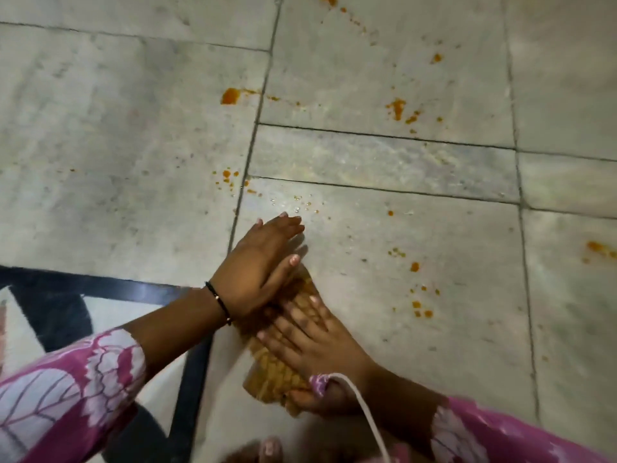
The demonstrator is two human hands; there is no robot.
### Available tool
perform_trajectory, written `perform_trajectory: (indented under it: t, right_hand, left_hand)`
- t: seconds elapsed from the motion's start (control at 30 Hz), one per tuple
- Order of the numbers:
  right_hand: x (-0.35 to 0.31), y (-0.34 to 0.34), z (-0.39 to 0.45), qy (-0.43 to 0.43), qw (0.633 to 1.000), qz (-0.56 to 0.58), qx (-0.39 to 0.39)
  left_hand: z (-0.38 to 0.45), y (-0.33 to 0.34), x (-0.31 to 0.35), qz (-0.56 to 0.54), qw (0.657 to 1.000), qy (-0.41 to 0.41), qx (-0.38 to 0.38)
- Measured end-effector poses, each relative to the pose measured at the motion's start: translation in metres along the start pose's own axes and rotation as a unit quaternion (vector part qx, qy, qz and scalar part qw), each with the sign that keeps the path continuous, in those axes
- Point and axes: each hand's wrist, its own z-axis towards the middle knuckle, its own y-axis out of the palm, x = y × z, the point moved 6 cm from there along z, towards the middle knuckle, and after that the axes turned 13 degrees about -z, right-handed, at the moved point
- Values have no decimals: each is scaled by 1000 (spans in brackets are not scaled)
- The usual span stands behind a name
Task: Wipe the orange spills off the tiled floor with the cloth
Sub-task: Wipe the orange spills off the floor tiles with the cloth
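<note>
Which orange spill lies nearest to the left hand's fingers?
The faint droplets just beyond the left hand; the thick blob and other splashes lie farther off.

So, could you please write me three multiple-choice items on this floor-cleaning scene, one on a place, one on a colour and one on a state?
1. Where does the folded tan waffle-textured cloth lie?
A. On the pale tiled floor, under both hands
B. On the black-and-white rug
C. In a bucket

2. What colour is the thin bracelet on the left wrist?
A. Gold
B. Black
C. Red

3. How does the left hand lie?
A. Clenched in a fist
B. Pinching a cloth corner
C. Fingers straight, flat on the cloth

Answers:
1. A: the cloth sits on tile beside the rug, with the right hand also on it.
2. B: a dark black band circles the wrist.
3. C: the fingers stretch out, with no curled grip, toward the orange spills.
</note>
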Motion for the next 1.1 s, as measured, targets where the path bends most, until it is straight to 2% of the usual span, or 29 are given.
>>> perform_trajectory:
  t: [0.07, 0.17, 0.27, 0.33, 0.4, 0.47, 0.53, 0.6, 0.67, 0.73, 0.8, 0.87, 0.9, 1.0, 1.03, 1.1]
  right_hand:
    - [-1, 16, -55, 47, 999, 10, -13]
    - [10, 40, -126, 113, 992, -56, 16]
    - [14, 40, -143, 152, 983, -102, 26]
    - [6, 28, -126, 122, 989, -83, 31]
    - [1, 18, -100, 68, 996, -57, 27]
    - [17, 14, -84, 65, 997, -49, 12]
    - [47, 17, -92, 144, 989, -22, 5]
    - [65, 27, -124, 265, 964, 13, -29]
    - [50, 34, -156, 313, 948, 24, -53]
    - [14, 38, -162, 285, 957, 36, -49]
    - [-3, 32, -140, 220, 974, 48, -23]
    - [18, 23, -109, 180, 984, 20, -8]
    - [37, 21, -102, 190, 982, 1, -9]
    - [94, 23, -125, 344, 938, 16, -35]
    - [96, 25, -141, 389, 920, 31, -40]
    - [72, 29, -167, 412, 910, 36, -39]
  left_hand:
    - [-4, 30, 9, 1, 1000, 13, -20]
    - [-16, 71, 10, 47, 997, 39, -54]
    - [-30, 90, 3, 139, 983, 62, -105]
    - [-33, 91, 3, 157, 979, 71, -112]
    - [-32, 84, 2, 122, 988, 38, -83]
    - [-30, 79, 1, 96, 993, 20, -63]
    - [-32, 80, -1, 112, 990, 33, -76]
    - [-33, 84, -2, 148, 983, 46, -96]
    - [-33, 87, -1, 170, 979, 42, -102]
    - [-33, 89, 0, 176, 978, 42, -106]
    - [-34, 89, -1, 171, 978, 40, -109]
    - [-33, 88, -1, 171, 979, 38, -104]
    - [-33, 89, -1, 173, 978, 40, -105]
    - [-33, 88, 0, 174, 978, 31, -114]
    - [-33, 88, 0, 172, 978, 30, -114]
    - [-33, 87, 0, 170, 979, 32, -108]
